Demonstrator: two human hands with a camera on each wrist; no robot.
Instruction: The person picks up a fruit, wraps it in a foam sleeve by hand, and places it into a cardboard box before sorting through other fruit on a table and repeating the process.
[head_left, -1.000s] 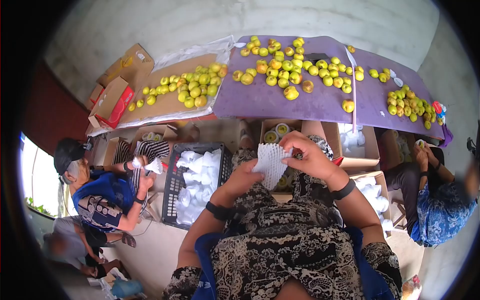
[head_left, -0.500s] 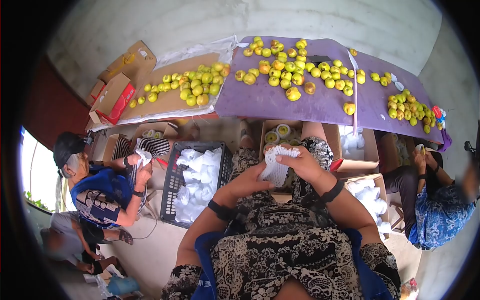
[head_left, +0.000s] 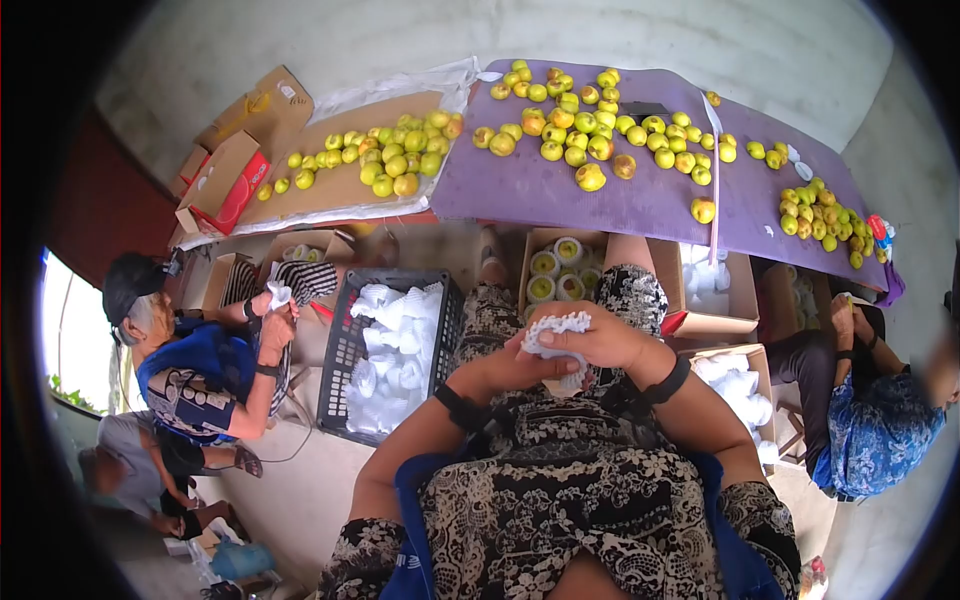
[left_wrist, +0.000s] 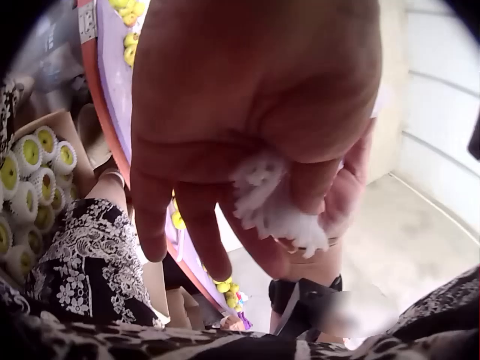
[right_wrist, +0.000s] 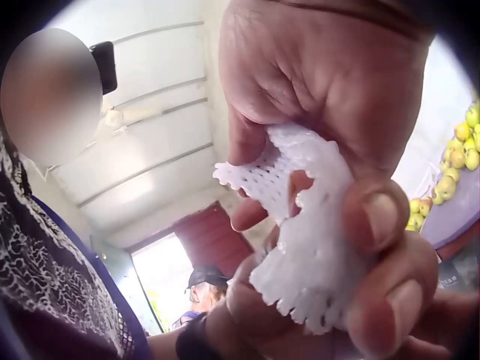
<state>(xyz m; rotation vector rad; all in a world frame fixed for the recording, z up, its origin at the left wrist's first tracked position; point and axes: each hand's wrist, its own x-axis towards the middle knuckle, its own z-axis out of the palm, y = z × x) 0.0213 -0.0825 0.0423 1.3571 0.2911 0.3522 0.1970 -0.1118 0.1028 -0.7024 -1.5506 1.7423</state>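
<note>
A white foam fruit net [head_left: 560,330] is bunched between both hands over the lap, its scalloped edges poking out. My right hand [head_left: 612,338] grips it from above; in the right wrist view the thumb and curled fingers wrap the net [right_wrist: 307,232]. My left hand [head_left: 500,365] comes in from the left side, and in the left wrist view its thumb lies over the net [left_wrist: 274,202], pinching it against the index finger, while the other fingers extend downward. Just beyond the hands stands a carton [head_left: 527,270] of apples in foam nets.
A black crate [head_left: 335,375] of white foam nets stands at left, an open box [head_left: 768,400] of nets at right. Yellow-green apples [head_left: 590,178] lie on the purple-covered table [head_left: 480,190] ahead. People sit on both sides, the left one [head_left: 190,370] holding a white net.
The foam net, spread flat and upright a second ago, is now folded and bunched smaller. Both hands have drawn together around it and moved slightly lower.
</note>
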